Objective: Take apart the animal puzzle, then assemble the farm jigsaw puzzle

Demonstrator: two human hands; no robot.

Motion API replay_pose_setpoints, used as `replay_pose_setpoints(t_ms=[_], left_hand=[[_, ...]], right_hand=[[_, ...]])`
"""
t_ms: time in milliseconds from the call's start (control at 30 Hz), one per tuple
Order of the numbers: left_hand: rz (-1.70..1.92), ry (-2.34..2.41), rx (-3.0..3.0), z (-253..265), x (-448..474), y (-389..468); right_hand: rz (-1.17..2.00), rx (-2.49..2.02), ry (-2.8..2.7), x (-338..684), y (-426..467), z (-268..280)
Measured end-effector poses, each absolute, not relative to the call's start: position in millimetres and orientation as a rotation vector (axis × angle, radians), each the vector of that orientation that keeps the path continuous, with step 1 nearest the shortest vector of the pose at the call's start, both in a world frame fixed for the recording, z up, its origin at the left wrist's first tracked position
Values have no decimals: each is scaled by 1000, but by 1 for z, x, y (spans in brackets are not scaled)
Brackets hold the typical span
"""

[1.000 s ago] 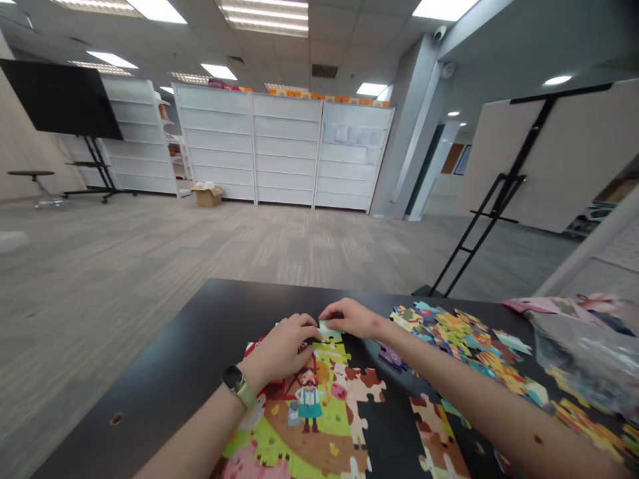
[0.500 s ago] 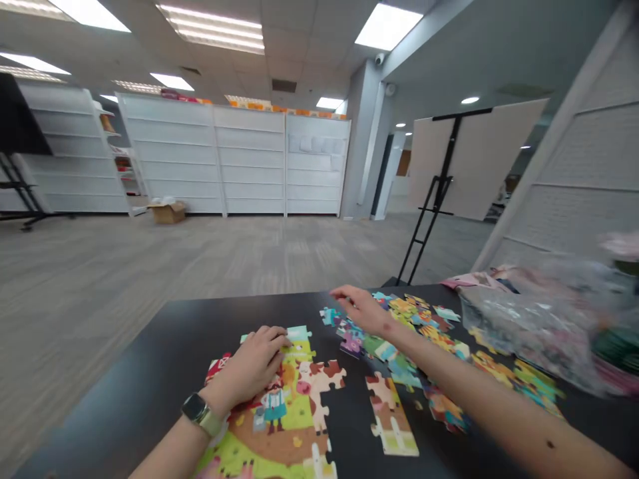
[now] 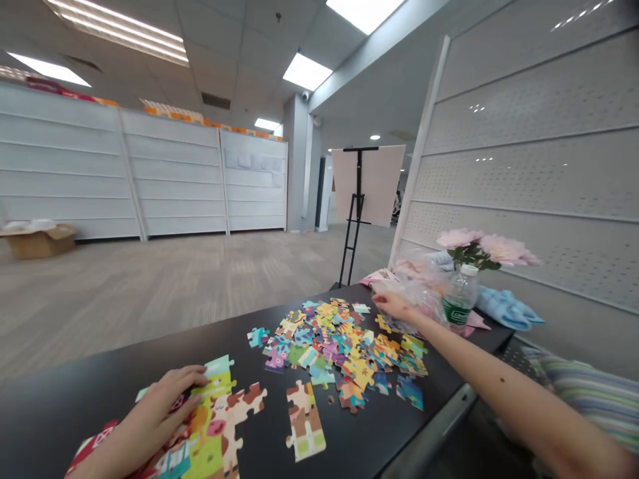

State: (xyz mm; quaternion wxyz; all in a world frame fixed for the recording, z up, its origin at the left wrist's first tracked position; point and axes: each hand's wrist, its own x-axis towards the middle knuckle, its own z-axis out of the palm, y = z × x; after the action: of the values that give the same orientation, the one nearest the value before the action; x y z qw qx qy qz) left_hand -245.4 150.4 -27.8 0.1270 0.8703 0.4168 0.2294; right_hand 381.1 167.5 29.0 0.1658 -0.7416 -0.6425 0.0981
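Note:
My left hand (image 3: 170,406) lies flat, fingers stretched, over the partly joined jigsaw puzzle (image 3: 207,459), covering part of its farm picture. A cow's head and a green field show beside the fingers. Apart on its right lies a small joined section of puzzle pieces (image 3: 305,426) with brown-and-white cow patches and a fence. My right hand (image 3: 397,306) reaches past the heap of loose puzzle pieces (image 3: 344,339) to the edge of the clear plastic bags (image 3: 417,283). Its fingers are loosely bent and apart, with nothing visible in them; whether it touches the plastic I cannot tell.
A water bottle (image 3: 458,299), pink flowers (image 3: 504,249) and a blue cloth (image 3: 506,307) stand or lie at the table's right end. Beyond the black table (image 3: 200,339) are an easel-like stand (image 3: 352,233) and a white perforated panel (image 3: 524,166). A striped cushion (image 3: 594,392) lies lower right.
The view has turned right, bringing the bottle and flowers into clear sight. My right hand has moved right, from over the far left of the heap to the plastic bags. My left hand stays on the puzzle.

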Motion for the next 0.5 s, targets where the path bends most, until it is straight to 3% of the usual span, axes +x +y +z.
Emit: replay_pose_setpoints(t_ms=[233,500], left_hand=[[635,1229,2520,-21,-245,145],[561,1247,2482,3,-235,133]], right_hand=[[254,-2027,-2040,353,208,12],[254,-1912,-1981,335,221,58]])
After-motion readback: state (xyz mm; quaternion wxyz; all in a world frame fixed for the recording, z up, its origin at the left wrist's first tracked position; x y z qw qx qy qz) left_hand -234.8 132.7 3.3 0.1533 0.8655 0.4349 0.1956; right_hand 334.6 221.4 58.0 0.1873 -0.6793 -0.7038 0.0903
